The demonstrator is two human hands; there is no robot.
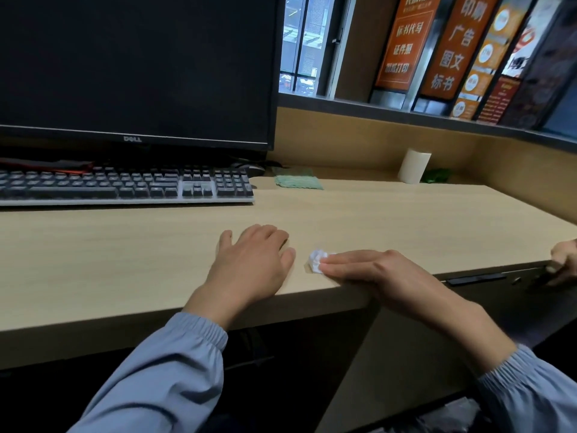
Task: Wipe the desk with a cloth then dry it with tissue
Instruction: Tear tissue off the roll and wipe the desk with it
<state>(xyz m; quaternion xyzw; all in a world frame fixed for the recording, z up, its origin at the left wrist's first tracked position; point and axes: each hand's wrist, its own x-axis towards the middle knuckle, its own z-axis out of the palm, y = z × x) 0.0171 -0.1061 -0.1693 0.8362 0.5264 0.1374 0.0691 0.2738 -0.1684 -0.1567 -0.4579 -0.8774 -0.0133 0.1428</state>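
Both hands lie flat on the desk (390, 214): left hand (253, 264) empty, right hand (368, 270) with straight fingers pressing a crumpled tissue (317, 260). Green cloth (298, 181) sits right of the keyboard (125, 184). Drying seems underway; next, 1 sweep across the surface.

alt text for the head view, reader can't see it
A right hand presses a crumpled white tissue onto a light wooden desk near its front edge, the left hand flat beside it. A green cloth lies farther back, right of a keyboard.
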